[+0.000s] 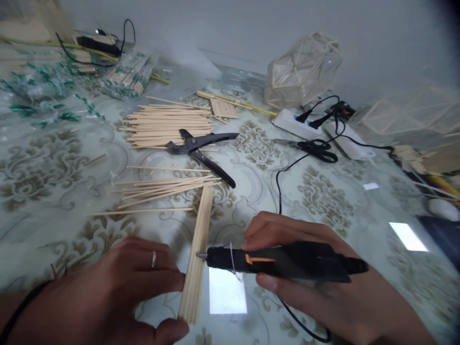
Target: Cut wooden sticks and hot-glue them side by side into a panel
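A narrow strip of pale wooden sticks [197, 239], laid side by side, lies on the patterned tabletop in front of me. My left hand [143, 282], with a ring on one finger, steadies it: curled fingers press its left edge and the thumb sits at its near end. A black hot glue gun [287, 261] with an orange trigger is gripped in my right hand [323, 268]. Its metal nozzle points left and is at the strip's surface; whether glue is coming out I cannot tell. Beyond the strip are several loose sticks [168, 187].
Black-handled cutters [201, 146] lie partly over a pile of sticks [165, 122]. To the right are scissors [319, 149], a white power strip [298, 123] and a trailing black cord [278, 187]. Geometric stick frames [304, 72] stand behind; bagged sticks [129, 72] lie back left.
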Motion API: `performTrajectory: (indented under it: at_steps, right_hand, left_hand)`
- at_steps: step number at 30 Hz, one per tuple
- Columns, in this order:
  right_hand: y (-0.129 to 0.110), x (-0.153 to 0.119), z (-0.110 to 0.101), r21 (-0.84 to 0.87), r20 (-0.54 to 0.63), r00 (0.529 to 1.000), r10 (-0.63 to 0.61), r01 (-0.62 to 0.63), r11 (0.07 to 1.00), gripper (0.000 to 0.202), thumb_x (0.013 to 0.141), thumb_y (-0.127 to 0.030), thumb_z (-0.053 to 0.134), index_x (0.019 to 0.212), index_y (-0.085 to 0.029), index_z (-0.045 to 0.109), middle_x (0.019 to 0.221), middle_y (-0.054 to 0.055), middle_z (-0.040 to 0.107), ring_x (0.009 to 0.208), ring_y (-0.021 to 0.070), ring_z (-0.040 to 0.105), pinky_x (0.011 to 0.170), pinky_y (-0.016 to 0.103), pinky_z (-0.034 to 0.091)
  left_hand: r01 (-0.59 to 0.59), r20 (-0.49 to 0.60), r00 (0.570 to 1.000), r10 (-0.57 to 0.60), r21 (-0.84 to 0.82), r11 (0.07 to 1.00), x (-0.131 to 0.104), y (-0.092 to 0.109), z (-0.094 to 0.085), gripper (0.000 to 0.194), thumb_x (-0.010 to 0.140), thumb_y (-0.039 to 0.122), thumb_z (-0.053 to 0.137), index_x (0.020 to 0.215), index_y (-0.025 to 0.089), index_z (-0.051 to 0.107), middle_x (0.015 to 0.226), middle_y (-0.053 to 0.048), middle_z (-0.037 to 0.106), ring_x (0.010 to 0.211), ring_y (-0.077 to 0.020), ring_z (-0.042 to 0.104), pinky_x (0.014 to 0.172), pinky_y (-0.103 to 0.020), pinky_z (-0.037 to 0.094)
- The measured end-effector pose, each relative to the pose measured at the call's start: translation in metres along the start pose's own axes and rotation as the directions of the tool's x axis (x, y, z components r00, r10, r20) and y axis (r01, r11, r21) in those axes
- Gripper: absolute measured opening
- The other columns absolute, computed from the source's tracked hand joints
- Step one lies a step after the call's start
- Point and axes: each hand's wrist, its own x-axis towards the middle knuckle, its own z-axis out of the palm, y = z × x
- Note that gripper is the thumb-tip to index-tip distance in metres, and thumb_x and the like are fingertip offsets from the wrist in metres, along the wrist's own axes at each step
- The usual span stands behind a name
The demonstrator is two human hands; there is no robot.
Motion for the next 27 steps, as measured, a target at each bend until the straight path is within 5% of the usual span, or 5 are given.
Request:
performTrajectory:
  at_steps: [3,7,11,19,27]
  right_hand:
    - [0.001,0.001,-0.003,0.008,-0.005,1.0,0.018,-0.018,1.0,0.003,0.097,-0.025,0.067,0.095,-0.026,0.066,0.086,-0.001,0.067,0.072,0.0144,0.068,0.065,0.029,0.052]
    - [0.0,0.0,-0.003,0.025,-0.024,0.999,0.023,-0.023,0.999,0.002,0.098,-0.024,0.066,0.096,-0.024,0.067,0.088,0.001,0.068,0.074,0.0153,0.068,0.067,0.029,0.054]
    - [0.0,0.0,-0.002,0.0,-0.046,0.999,-0.002,0.002,1.0,0.002,0.097,-0.023,0.067,0.096,-0.023,0.068,0.087,0.002,0.069,0.074,0.0161,0.068,0.068,0.03,0.055]
    - [-0.002,0.002,-0.004,0.013,-0.032,0.995,-0.096,0.097,0.995,0.005,0.093,-0.025,0.069,0.096,-0.021,0.067,0.085,0.001,0.067,0.072,0.0153,0.065,0.066,0.026,0.053]
    - [0.001,0.004,-0.003,0.027,-0.134,0.989,-0.07,0.074,0.997,0.012,0.098,-0.032,0.069,0.099,-0.021,0.067,0.09,0.003,0.068,0.08,0.017,0.067,0.073,0.03,0.054]
  left_hand:
    - [0.241,0.189,0.961,-0.204,-0.199,0.95,-0.001,0.002,0.0,0.014,0.091,0.037,0.073,0.099,0.028,0.079,0.08,0.0,0.078,0.069,-0.0178,0.071,0.06,-0.025,0.055]
    - [0.641,0.494,0.767,-0.41,-0.557,0.528,0.008,0.005,-0.002,0.023,0.087,0.041,0.086,0.103,0.025,0.08,0.096,0.0,0.082,0.084,-0.0162,0.075,0.074,-0.021,0.058]
    - [0.663,0.566,0.735,-0.373,-0.716,0.22,0.016,0.006,0.003,0.03,0.084,0.037,0.092,0.103,0.02,0.077,0.1,-0.004,0.084,0.091,-0.0174,0.08,0.075,-0.022,0.061]
    - [0.709,0.61,0.698,-0.376,-0.662,0.242,0.007,0.014,0.012,0.036,0.084,0.039,0.093,0.109,0.018,0.078,0.094,-0.004,0.084,0.078,-0.0109,0.078,0.071,-0.016,0.06]
    - [0.511,0.407,0.855,-0.321,-0.764,0.393,0.019,0.009,0.01,0.032,0.094,0.04,0.084,0.109,0.017,0.067,0.098,-0.008,0.083,0.08,-0.0182,0.082,0.066,-0.021,0.062]
